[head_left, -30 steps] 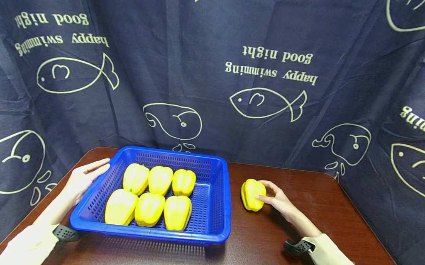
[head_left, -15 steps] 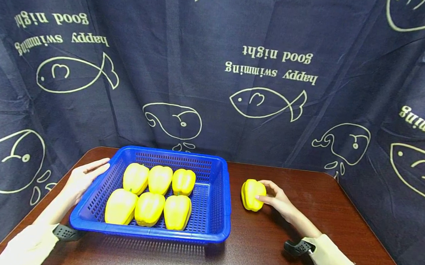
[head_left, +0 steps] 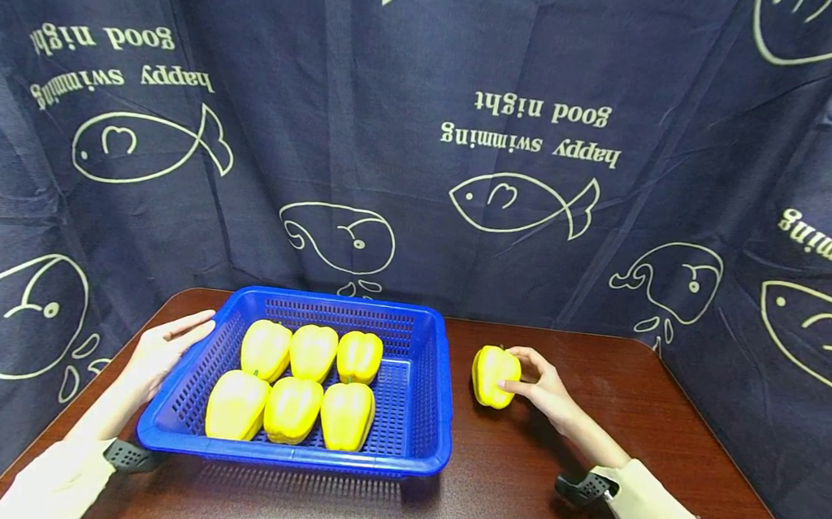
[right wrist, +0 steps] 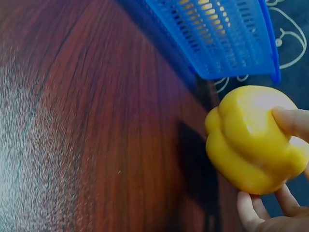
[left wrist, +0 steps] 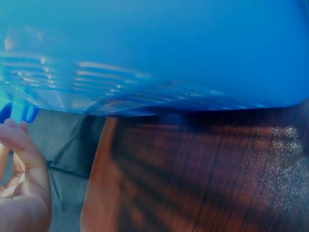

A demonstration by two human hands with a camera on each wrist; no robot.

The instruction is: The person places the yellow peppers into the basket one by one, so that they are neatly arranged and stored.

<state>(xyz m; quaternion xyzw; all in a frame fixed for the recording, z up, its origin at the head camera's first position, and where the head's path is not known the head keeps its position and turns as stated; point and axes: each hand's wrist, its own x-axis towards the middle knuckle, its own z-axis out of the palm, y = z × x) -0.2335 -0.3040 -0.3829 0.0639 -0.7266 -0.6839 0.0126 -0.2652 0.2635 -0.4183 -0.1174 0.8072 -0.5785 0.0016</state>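
A yellow bell pepper [head_left: 492, 377] is in my right hand [head_left: 543, 393], to the right of the blue basket [head_left: 441, 412]. The thumb and fingertips pinch it from its right side. In the right wrist view the pepper [right wrist: 251, 140] shows its lobed surface, and its shadow falls on the table. My left hand [head_left: 154, 361] lies along the basket's left side, its fingers extended toward the rim. The left wrist view shows that hand [left wrist: 26, 183] at the far left, near the blue wall; its exact contact is hard to tell. Several yellow peppers [head_left: 292, 409] sit in two rows inside the basket.
The basket's right strip of floor [head_left: 393, 408] shows bare mesh. Brown wooden table [head_left: 508, 487] extends in front and to the right. A dark blue curtain [head_left: 410, 145] with fish drawings hangs right behind the table's far edge.
The yellow bell pepper in my right hand has risen slightly and tilted, its stem end now showing at the top. The left hand and the basket have stayed put.
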